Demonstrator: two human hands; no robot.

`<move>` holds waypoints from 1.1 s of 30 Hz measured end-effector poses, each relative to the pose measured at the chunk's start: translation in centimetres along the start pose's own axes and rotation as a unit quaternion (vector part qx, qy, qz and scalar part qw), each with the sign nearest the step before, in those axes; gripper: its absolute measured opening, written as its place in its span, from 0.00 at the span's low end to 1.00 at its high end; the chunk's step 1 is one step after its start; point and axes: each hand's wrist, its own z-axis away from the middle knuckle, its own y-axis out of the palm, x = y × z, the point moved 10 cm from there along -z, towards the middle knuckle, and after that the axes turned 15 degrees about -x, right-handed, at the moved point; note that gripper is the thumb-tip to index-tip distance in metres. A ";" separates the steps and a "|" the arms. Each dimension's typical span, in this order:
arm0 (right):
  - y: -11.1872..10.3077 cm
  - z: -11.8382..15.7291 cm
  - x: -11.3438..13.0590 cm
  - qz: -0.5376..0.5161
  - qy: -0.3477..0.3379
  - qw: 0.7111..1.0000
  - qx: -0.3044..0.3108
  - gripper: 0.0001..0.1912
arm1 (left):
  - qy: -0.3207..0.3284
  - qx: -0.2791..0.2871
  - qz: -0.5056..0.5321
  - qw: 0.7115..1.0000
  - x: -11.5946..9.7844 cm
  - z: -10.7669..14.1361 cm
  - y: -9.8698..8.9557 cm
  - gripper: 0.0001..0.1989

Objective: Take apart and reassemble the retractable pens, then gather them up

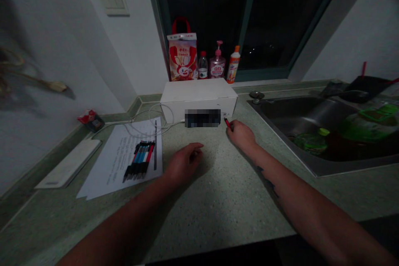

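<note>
On a speckled pale-green surface [215, 203] beneath a dark window [268, 20], a white box [199, 91] lies just in front of the sill. Behind it, in a row, stand a red and white bag [183, 59], a clear bottle with a red cap [203, 66], a pink pump bottle [217, 63] and a white bottle with an orange cap [233, 65]. Close against the front of the box is a dark object [202, 118], its details blurred out, between the box and the open middle of the surface. A white cable [132, 121] loops away to its left, crossing the upper part of the printed sheets [116, 153]. On these sheets a group of pens [140, 160] lies side by side, black, blue, white and red. Left of the sheets are a flat white case [71, 164] and a small red and dark packet [91, 120] near the wall. A metal sink [299, 112] at the right holds green items too dim to make out.

The right hand [241, 134] is closed on a slim red and dark pen [227, 123] near the box's right front corner, its dark tip pointing toward the box. The left hand [183, 160] is released and well apart from the right, nearer the sheets, palm turned inward and fingers loosely curled, with a gap beneath them.
</note>
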 end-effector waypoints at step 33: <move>-3.2 3.4 3.6 -0.052 -0.058 0.997 0.018 0.20 | -0.079 0.025 -0.537 0.839 4.6 -2.6 -9.0 0.19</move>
